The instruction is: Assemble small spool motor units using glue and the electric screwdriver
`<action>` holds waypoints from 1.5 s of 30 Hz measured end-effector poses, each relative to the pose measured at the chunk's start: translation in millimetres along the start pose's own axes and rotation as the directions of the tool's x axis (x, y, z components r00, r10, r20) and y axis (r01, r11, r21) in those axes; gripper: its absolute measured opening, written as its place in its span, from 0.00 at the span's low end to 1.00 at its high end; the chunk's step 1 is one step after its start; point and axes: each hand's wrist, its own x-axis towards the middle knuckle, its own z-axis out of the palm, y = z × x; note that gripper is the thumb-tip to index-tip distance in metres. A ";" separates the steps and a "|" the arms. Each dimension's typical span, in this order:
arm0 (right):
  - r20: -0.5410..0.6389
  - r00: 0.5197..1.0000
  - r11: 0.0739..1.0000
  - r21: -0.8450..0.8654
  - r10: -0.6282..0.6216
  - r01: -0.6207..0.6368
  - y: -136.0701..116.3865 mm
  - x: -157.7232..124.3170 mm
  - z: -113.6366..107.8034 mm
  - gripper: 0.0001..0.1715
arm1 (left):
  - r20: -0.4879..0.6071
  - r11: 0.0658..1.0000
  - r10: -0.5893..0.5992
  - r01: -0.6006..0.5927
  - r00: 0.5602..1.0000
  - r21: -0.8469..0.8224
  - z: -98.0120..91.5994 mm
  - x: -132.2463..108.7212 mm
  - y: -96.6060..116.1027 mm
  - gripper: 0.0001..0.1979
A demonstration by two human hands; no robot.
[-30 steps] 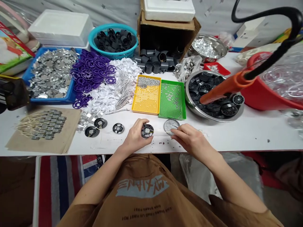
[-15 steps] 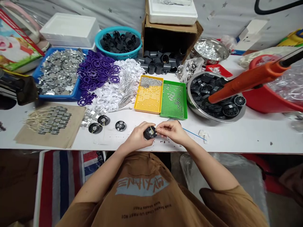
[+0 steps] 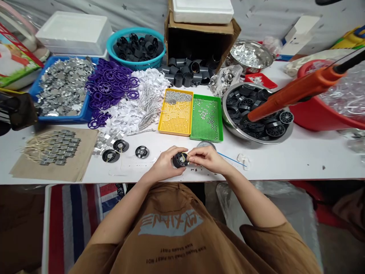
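Near the table's front edge, my left hand [image 3: 163, 165] is wrapped round a small black round housing [image 3: 178, 161] whose opening faces me. A pale yellow wire [image 3: 185, 153] loops out of it. My right hand [image 3: 207, 158] pinches at this wire, right beside the housing's rim; the fingertips hide its end. To the left lie a black wheel-like part [image 3: 142, 152] and two similar black parts [image 3: 111, 155] with pale wires. Just behind my right hand rests a grey round disc [image 3: 206, 144], partly covered.
A yellow tray [image 3: 174, 128] and a green tray [image 3: 205, 134] of tiny metal parts stand ahead. An orange-handled tool [image 3: 296, 93] slants over a steel bowl [image 3: 258, 141] of black wheels. Brown cardboard [image 3: 82, 152] carries wired metal blocks at left. A blue stick [image 3: 230, 158] lies at right.
The camera view has shifted slightly, so the table's things appear a little further left and up. My right hand stays at the housing, with the yellow wire showing more plainly in a loop.
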 end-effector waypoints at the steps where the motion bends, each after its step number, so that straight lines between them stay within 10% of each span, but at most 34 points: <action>1: 0.009 0.998 0.998 -0.035 -0.057 0.058 -0.2 1.1 -1.5 0.13 | 0.012 1.000 -0.005 0.005 1.000 -0.014 -0.4 0.2 0.8 0.27; 10: 0.081 0.978 0.981 -0.020 -0.193 0.195 9.6 4.8 -2.5 0.12 | 0.057 0.966 -0.123 0.133 0.991 -0.224 3.2 -1.0 -0.7 0.25; 20: -0.173 0.979 0.994 0.009 -0.107 0.110 12.5 3.8 4.2 0.16 | 0.020 0.931 -0.153 0.151 0.988 -0.332 9.8 2.9 -10.7 0.24; 33: 0.129 0.977 0.974 -0.129 -0.169 0.186 -0.9 12.8 -10.2 0.13 | 0.072 0.947 -0.085 0.103 0.994 -0.304 1.8 0.9 -16.4 0.30; 45: 0.122 0.982 0.970 -0.179 -0.142 0.163 3.4 18.1 -11.4 0.12 | 0.010 0.961 -0.103 0.102 0.995 -0.256 3.2 4.7 -12.5 0.28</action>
